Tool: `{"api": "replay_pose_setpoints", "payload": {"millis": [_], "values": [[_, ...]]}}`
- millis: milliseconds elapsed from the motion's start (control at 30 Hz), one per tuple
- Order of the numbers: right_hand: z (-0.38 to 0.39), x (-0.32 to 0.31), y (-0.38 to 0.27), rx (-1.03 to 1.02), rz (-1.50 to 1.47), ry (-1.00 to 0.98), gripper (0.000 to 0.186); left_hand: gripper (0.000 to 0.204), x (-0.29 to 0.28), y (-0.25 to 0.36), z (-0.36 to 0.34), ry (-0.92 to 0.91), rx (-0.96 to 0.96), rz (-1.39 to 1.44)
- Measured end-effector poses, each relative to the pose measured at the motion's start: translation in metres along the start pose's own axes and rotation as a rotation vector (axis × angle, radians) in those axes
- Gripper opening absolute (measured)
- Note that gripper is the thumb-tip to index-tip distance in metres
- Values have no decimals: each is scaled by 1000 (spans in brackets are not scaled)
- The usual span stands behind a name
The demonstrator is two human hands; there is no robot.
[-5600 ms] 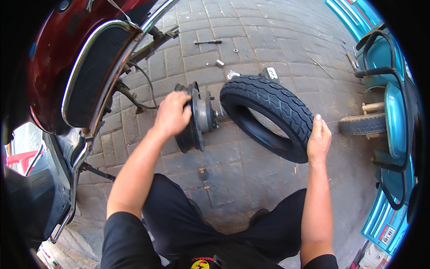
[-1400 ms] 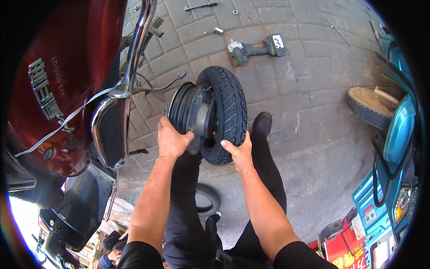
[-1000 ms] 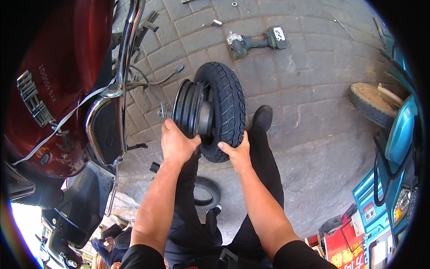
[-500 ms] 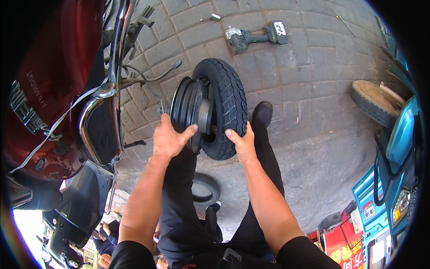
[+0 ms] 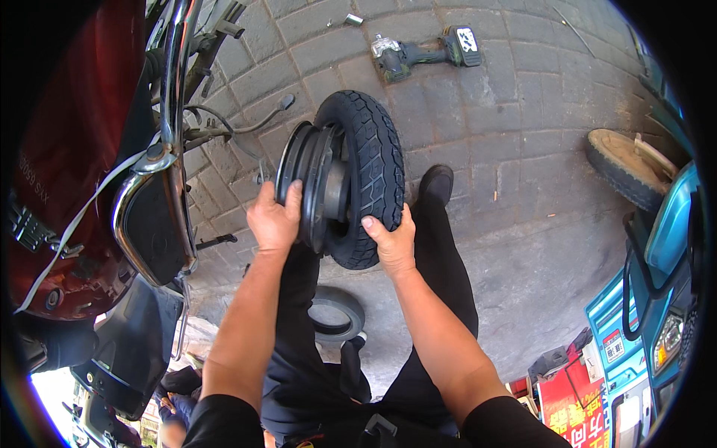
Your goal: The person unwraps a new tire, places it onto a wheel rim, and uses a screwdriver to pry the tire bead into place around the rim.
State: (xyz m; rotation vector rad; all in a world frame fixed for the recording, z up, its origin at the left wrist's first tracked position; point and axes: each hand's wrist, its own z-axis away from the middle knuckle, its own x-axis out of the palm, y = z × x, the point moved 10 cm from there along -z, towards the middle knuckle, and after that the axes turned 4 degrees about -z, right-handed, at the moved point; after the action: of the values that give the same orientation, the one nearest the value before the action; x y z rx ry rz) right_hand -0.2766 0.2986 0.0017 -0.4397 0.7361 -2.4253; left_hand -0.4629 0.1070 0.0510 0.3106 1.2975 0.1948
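Tyre: on edge before the person's knees, just right of the wheel rim; whether it bears on the paving cannot be told.
Hub: faces the tyre's opening; how far it reaches in is hidden.
Left hand: grips the rim, thumb along its channel, fingers mostly out of sight.
Right hand: clasps the tyre low, thumb over the near side.
Jam risk: rim and tyre seem not quite parallel, so pressing them together crooked could catch the rubber on the rim's edge.
Pinch risk: the left thumb lies where a sudden jump of the rubber might nip it.
Drop risk: smooth metal and a one-handed hold could let the rim twist towards the red scooter.
Trip risk: a loose tyre lies beside the legs, ready to snag a backward step.
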Motion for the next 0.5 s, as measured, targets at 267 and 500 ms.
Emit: {"api": "replay_pose_setpoints", "payload": {"millis": [267,500], "values": [[5,11,5,-12,-32,58,73,50,8,-9,-1,-16,-58,19],[7,12,16,-21,168,83,80,48,25,-1,0,-25,-6,-79]]}}
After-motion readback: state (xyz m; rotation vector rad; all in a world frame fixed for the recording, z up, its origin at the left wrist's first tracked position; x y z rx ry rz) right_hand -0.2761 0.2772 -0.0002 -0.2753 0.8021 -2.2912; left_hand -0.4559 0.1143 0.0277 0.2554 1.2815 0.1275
